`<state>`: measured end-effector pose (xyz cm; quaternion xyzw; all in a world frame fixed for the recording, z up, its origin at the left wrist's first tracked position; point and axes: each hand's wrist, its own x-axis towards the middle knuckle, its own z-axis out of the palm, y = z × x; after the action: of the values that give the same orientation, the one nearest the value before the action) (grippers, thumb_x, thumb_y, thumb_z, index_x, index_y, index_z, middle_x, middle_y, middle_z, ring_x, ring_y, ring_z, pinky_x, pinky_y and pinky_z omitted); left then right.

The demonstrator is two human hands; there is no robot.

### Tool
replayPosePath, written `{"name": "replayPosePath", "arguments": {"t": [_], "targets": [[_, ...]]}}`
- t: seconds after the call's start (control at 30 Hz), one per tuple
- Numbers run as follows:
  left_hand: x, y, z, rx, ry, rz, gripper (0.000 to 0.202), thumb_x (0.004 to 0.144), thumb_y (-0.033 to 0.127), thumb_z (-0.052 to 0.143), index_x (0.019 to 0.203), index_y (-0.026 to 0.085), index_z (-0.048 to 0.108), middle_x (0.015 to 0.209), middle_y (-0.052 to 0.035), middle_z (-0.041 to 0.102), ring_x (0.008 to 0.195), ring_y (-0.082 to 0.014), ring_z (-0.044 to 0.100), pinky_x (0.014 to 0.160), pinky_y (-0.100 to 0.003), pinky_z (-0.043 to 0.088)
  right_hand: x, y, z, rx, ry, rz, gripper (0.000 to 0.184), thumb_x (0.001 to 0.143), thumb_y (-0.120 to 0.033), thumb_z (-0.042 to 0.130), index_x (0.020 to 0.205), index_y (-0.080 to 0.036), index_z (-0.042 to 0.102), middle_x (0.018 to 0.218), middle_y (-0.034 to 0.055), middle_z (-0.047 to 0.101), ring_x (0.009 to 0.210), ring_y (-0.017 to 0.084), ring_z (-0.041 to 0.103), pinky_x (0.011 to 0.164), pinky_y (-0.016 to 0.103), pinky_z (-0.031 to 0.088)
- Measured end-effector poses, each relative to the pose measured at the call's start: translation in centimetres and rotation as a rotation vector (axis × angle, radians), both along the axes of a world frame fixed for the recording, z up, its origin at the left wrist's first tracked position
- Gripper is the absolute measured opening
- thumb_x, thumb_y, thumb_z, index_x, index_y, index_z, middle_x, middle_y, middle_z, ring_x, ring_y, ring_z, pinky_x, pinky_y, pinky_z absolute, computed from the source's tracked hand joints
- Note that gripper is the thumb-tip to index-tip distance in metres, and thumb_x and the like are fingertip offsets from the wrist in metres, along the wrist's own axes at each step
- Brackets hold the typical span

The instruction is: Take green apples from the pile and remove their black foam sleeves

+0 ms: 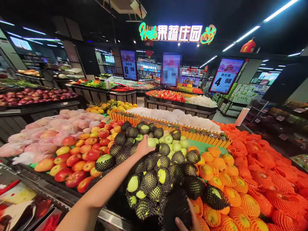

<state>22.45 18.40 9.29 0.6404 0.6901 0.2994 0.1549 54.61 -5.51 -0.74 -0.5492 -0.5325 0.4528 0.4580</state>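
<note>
Reaching over the fruit display, my left hand is closed on a green apple. Around it lie several green fruits in black foam nets, and just beyond are bare green apples. Close to me at the lower edge, my right hand has its thumb and fingers around a dark black bundle. The bundle looks like black netting, but its inside is too dark to make out. Part of the right hand is cut off by the frame's edge.
Red and yellow apples lie to the left, with pink-wrapped fruit past them. Netted oranges and orange-wrapped fruit fill the right. A small yellow fence runs behind. A metal rail edges the stand.
</note>
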Motion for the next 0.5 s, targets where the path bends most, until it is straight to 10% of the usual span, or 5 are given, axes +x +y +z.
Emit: {"name": "replayPosePath", "arguments": {"t": [0.17, 0.33, 0.5], "targets": [[-0.2, -6.9, -0.1, 0.051, -0.444, -0.095, 0.073, 0.076, 0.044, 0.072, 0.135, 0.020, 0.038, 0.131, -0.0123, 0.059, 0.114, -0.0264, 0.063, 0.095, -0.038, 0.054, -2.7, 1.7, -0.3, -0.041, 0.080, 0.286, 0.073, 0.076, -0.049, 0.082, 0.142, -0.027, 0.059, 0.150, 0.0095, 0.057, 0.141, 0.033, 0.050, 0.117, 0.048, 0.042], [2.5, -13.8, 0.0, -0.270, -1.358, -0.265, 0.084, 0.071, 0.041, 0.084, 0.143, 0.027, 0.042, 0.121, -0.0111, 0.064, 0.101, -0.0277, 0.069, 0.085, -0.041, 0.059, -5.7, 2.5, 2.4, -0.058, 0.251, 0.545, 0.077, 0.078, -0.058, 0.078, 0.144, -0.029, 0.054, 0.147, 0.0100, 0.060, 0.136, 0.031, 0.056, 0.116, 0.047, 0.043], [5.0, -17.0, -1.8, -0.396, -1.763, -0.206, 0.077, 0.086, 0.060, 0.064, 0.150, 0.031, 0.032, 0.126, -0.0122, 0.063, 0.093, -0.0251, 0.072, 0.080, -0.038, 0.059, -8.1, 2.4, 4.3, -0.075, 0.119, 0.638, 0.061, 0.081, -0.063, 0.072, 0.131, -0.029, 0.068, 0.128, 0.0082, 0.074, 0.118, 0.029, 0.068, 0.105, 0.042, 0.053]]}}
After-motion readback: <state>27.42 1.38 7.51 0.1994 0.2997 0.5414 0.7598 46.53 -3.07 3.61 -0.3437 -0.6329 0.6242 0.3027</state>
